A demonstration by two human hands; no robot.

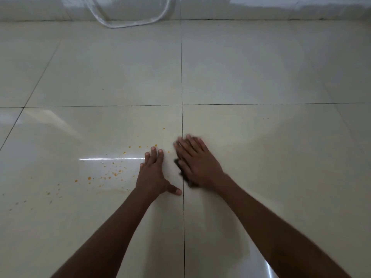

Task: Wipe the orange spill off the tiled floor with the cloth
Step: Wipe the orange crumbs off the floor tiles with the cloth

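The right hand (197, 164) is laid flat, fingers spread, on top of a dark cloth (185, 175), which is pressed against the tiled floor (261, 77) just right of the dark grout line (182, 121). Only the cloth's left edge is seen, peeking out beside the thumb; the hand is blurred. The left hand (153, 173) is planted palm-down on the neighbouring tile, fingers splayed, thumb stretched toward the grout line, nothing held beneath it. The orange spill (112, 171) is scattered as small specks and drops to the left of the left hand, with a few dots just beyond its fingertips. The cloth is thus kept on the far side of the left hand from most of the spill. A clear hose (128, 24) is looped by the wall.
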